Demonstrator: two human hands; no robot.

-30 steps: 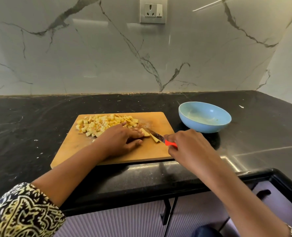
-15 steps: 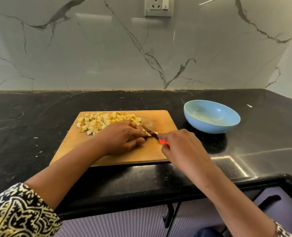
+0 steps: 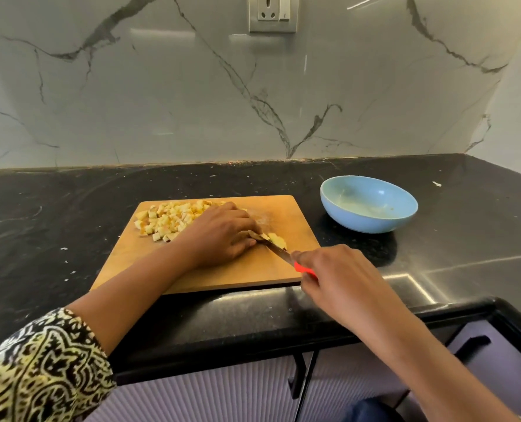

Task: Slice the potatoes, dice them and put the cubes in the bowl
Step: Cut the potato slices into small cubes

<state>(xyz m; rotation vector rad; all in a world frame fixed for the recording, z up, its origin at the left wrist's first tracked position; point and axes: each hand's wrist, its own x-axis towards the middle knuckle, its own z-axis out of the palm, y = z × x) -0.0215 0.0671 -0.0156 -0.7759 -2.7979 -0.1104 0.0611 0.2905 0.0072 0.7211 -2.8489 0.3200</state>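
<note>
Head view: on the black counter (image 3: 70,208) lies a wooden board (image 3: 222,275). A blue bowl (image 3: 359,223) stands just to its right, with pale smears inside. The left hand (image 3: 222,236), fingers curled, pins a potato piece (image 3: 276,239) to the board. The right hand (image 3: 341,275) grips the red-handled knife (image 3: 279,252), blade against that piece. A heap of cubes (image 3: 167,220) sits at the board's far left.
</note>
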